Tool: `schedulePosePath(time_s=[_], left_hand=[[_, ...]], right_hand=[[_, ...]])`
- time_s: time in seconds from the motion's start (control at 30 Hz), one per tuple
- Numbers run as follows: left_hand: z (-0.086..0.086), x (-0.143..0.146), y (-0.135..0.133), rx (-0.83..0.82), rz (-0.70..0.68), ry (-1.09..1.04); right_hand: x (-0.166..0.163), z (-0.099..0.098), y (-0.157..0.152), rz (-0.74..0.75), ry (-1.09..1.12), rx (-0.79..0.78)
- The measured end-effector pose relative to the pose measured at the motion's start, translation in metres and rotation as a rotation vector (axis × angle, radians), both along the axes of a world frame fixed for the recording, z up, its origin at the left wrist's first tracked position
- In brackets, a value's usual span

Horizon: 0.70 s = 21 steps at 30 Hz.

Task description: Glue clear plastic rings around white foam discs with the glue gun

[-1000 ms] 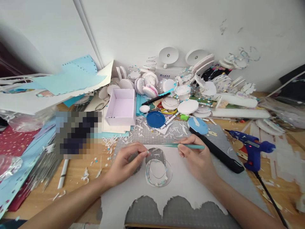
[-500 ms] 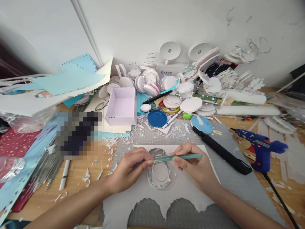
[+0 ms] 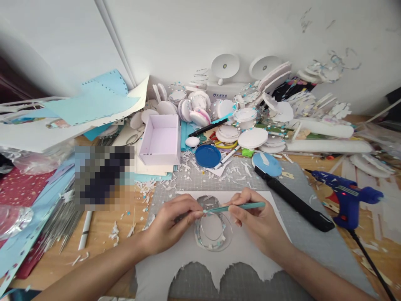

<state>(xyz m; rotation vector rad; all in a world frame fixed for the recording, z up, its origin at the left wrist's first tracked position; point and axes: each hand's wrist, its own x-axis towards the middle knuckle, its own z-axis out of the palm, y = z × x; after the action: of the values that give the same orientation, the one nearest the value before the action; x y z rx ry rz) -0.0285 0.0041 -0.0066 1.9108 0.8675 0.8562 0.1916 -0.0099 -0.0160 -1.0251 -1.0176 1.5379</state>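
A white sheet (image 3: 250,251) with round cut-outs lies on a grey cutting mat (image 3: 313,246). On the sheet sits a thin clear ring (image 3: 213,230) speckled with coloured bits. My left hand (image 3: 171,223) is closed in a pinch on the ring's left rim, holding it against the sheet. My right hand (image 3: 258,221) is wrapped round a slim teal craft knife (image 3: 234,207). The knife points left, its tip at the ring's top edge beside my left fingertips.
A black bar (image 3: 294,200) lies right of my hands. A blue glue gun (image 3: 344,196) with a cord stands further right. Behind are a blue lid (image 3: 207,156), a white box (image 3: 160,140), several white discs (image 3: 252,138), paper scraps and blue paper sheets (image 3: 94,102).
My right hand brought the knife left and down until its tip met the ring. My left hand stays pinched on the rim. The view shifted slightly.
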Motion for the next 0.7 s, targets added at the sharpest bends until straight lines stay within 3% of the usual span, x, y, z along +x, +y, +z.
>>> schedulePosePath(time_s=[0.17, 0.27, 0.33, 0.43, 0.57, 0.7], left_hand=[[-0.001, -0.001, 0.001, -0.017, 0.046, -0.026], [0.006, -0.004, 0.003, 0.011, 0.135, -0.018], [0.017, -0.004, 0.002, 0.0, 0.205, -0.01], [0.041, 0.003, -0.006, -0.127, 0.202, -0.026], [0.065, 0.021, -0.024, -0.339, 0.088, -0.105], [0.067, 0.031, -0.037, -0.419, 0.123, -0.174]], right_hand=[[0.001, 0.009, 0.008, -0.126, 0.077, -0.071], [0.004, 0.011, 0.01, -0.205, 0.023, 0.014], [0.006, 0.014, 0.007, -0.269, -0.084, 0.2], [0.005, 0.026, -0.003, -0.307, -0.328, 0.623], [-0.002, 0.051, -0.019, -0.113, -0.66, 1.205], [-0.007, 0.061, -0.029, -0.071, -0.907, 1.47]])
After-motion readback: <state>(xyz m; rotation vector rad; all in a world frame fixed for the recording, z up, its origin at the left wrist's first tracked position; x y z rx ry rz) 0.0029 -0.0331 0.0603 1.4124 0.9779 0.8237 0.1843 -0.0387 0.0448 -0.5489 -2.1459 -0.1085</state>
